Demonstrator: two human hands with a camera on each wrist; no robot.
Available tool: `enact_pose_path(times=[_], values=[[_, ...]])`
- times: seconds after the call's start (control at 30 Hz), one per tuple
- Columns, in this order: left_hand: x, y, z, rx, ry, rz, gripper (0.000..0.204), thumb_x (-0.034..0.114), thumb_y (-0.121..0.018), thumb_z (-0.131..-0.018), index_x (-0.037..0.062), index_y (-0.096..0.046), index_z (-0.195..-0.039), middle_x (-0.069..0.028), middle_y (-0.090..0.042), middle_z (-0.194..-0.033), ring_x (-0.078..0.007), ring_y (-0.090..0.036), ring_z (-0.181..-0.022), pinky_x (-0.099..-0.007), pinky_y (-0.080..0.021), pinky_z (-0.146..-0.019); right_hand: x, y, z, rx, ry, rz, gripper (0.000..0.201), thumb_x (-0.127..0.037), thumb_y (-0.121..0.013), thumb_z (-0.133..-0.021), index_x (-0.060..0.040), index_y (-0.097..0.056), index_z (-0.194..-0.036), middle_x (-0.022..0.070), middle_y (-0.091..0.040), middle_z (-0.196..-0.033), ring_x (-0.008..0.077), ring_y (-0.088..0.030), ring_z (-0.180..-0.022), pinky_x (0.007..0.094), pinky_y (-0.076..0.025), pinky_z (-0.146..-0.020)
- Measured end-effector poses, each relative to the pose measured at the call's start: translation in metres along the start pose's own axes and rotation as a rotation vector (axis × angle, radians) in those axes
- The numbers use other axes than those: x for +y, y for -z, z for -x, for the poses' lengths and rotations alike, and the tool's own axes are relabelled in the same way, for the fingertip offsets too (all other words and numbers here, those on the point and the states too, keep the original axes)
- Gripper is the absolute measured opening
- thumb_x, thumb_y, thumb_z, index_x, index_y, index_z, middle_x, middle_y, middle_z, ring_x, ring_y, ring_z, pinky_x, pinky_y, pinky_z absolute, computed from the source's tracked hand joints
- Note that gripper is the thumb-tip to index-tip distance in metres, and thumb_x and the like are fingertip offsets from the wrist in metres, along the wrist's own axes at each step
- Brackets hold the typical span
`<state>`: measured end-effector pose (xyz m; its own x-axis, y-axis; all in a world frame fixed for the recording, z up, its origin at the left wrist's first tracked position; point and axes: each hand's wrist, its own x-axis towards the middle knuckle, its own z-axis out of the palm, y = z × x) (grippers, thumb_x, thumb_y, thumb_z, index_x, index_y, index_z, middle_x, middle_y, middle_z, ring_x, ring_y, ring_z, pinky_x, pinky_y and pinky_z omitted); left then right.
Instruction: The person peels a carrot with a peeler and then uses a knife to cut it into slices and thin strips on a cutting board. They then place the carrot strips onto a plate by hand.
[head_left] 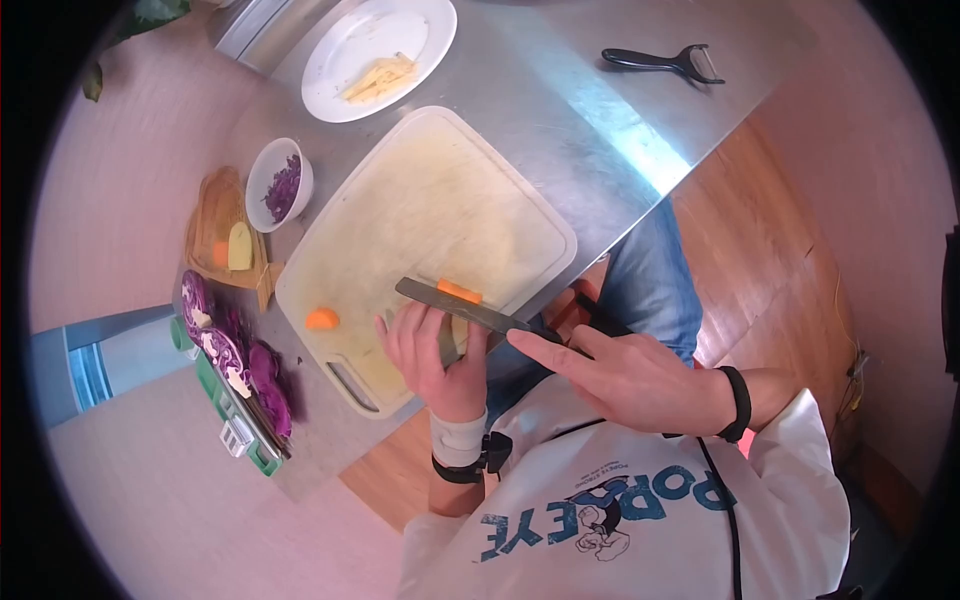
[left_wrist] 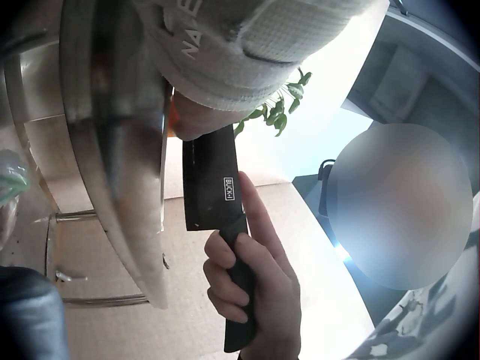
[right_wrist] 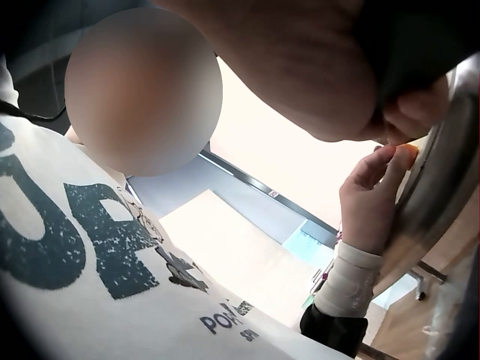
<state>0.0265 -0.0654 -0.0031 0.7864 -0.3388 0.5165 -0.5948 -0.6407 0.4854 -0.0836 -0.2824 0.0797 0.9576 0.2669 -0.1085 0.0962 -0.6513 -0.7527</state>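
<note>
My right hand grips the black handle of a broad dark kitchen knife, index finger stretched along the top of the blade. In the left wrist view the knife shows its flat side and a small white label. Just past the blade, an orange carrot piece lies on the white cutting board. My left hand holds the carrot with thumb and bent fingers, close beside the blade; part of the carrot is hidden. Another carrot chunk sits near the board's handle slot.
Beyond the board stand a white plate of pale yellow strips and a bowl of shredded purple cabbage. A basket with vegetable pieces, cut cabbage and a green slicer lie leftward. A black peeler lies far right.
</note>
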Motion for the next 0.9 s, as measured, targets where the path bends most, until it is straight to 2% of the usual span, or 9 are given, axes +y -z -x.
enact_pose_path(times=[0.17, 0.23, 0.3, 0.53, 0.6, 0.67, 0.73, 0.9], values=[[-0.001, 0.0, 0.002, 0.001, -0.003, -0.012, 0.054, 0.006, -0.092, -0.073, 0.0083, -0.071, -0.122, -0.0082, -0.07, -0.126, -0.0311, -0.064, -0.123, -0.0607, -0.031, -0.124, -0.003, 0.007, -0.003, -0.063, -0.008, 0.043, 0.087, -0.001, -0.064, -0.093, -0.0199, -0.029, -0.17, 0.0133, -0.055, -0.086, 0.0275, -0.059, -0.059, 0.0393, -0.049, -0.048], [0.003, 0.0, 0.0, 0.025, 0.011, -0.013, 0.046, 0.0, -0.087, -0.074, 0.007, -0.07, -0.116, -0.01, -0.071, -0.121, -0.0342, -0.066, -0.119, -0.0618, -0.035, -0.122, -0.003, 0.007, -0.004, -0.089, -0.013, 0.058, 0.089, 0.0, -0.064, -0.092, -0.0201, -0.028, -0.17, 0.014, -0.055, -0.085, 0.0274, -0.06, -0.059, 0.0393, -0.049, -0.046], [0.004, 0.001, 0.0, 0.022, 0.012, -0.01, 0.047, 0.0, -0.087, -0.074, 0.0069, -0.07, -0.116, -0.0099, -0.071, -0.121, -0.0347, -0.065, -0.119, -0.0617, -0.035, -0.122, -0.002, 0.006, -0.004, 0.008, 0.072, 0.14, 0.09, -0.002, -0.066, -0.088, -0.0153, -0.03, -0.17, 0.0079, -0.05, -0.07, 0.019, -0.054, -0.052, 0.0324, -0.046, -0.043], [0.005, 0.001, -0.001, 0.023, 0.012, -0.01, 0.048, -0.001, -0.087, -0.072, 0.0065, -0.07, -0.117, -0.0098, -0.071, -0.121, -0.0359, -0.065, -0.12, -0.0604, -0.037, -0.122, -0.004, 0.01, -0.006, -0.007, 0.064, 0.182, 0.088, -0.003, -0.065, -0.09, -0.0144, -0.029, -0.17, 0.0091, -0.055, -0.071, 0.0194, -0.059, -0.054, 0.0314, -0.05, -0.045], [0.005, 0.001, -0.001, 0.022, 0.015, -0.013, 0.048, -0.001, -0.087, -0.072, 0.0064, -0.07, -0.117, -0.0098, -0.071, -0.121, -0.0358, -0.065, -0.119, -0.0603, -0.037, -0.122, -0.004, 0.011, -0.006, -0.053, 0.012, 0.1, 0.087, -0.001, -0.063, -0.091, -0.0195, -0.03, -0.17, 0.0157, -0.057, -0.081, 0.027, -0.064, -0.056, 0.0379, -0.049, -0.044], [0.004, 0.001, -0.001, 0.022, 0.018, -0.016, 0.048, -0.001, -0.086, -0.072, 0.0063, -0.07, -0.116, -0.0098, -0.071, -0.121, -0.0357, -0.065, -0.119, -0.0601, -0.037, -0.122, -0.005, 0.012, -0.006, -0.053, 0.014, 0.105, 0.086, -0.002, -0.063, -0.092, -0.0191, -0.031, -0.169, 0.0153, -0.057, -0.08, 0.027, -0.064, -0.056, 0.0379, -0.049, -0.044], [0.001, 0.0, 0.001, 0.031, -0.01, -0.001, 0.05, 0.004, -0.092, -0.072, 0.0086, -0.073, -0.118, -0.0087, -0.071, -0.125, -0.0307, -0.065, -0.122, -0.0599, -0.035, -0.122, -0.005, 0.013, -0.006, -0.053, 0.015, 0.11, 0.085, -0.002, -0.063, -0.092, -0.0188, -0.032, -0.169, 0.015, -0.057, -0.079, 0.027, -0.064, -0.055, 0.0378, -0.049, -0.044], [0.003, 0.001, 0.001, 0.033, -0.006, -0.007, 0.049, 0.003, -0.093, -0.071, 0.0092, -0.073, -0.115, -0.0091, -0.071, -0.123, -0.0315, -0.066, -0.12, -0.0598, -0.037, -0.121, -0.006, 0.014, -0.007, -0.069, 0.0, 0.124, 0.083, -0.003, -0.062, -0.093, -0.0181, -0.033, -0.169, 0.0144, -0.058, -0.078, 0.0265, -0.065, -0.056, 0.0377, -0.05, -0.044]])
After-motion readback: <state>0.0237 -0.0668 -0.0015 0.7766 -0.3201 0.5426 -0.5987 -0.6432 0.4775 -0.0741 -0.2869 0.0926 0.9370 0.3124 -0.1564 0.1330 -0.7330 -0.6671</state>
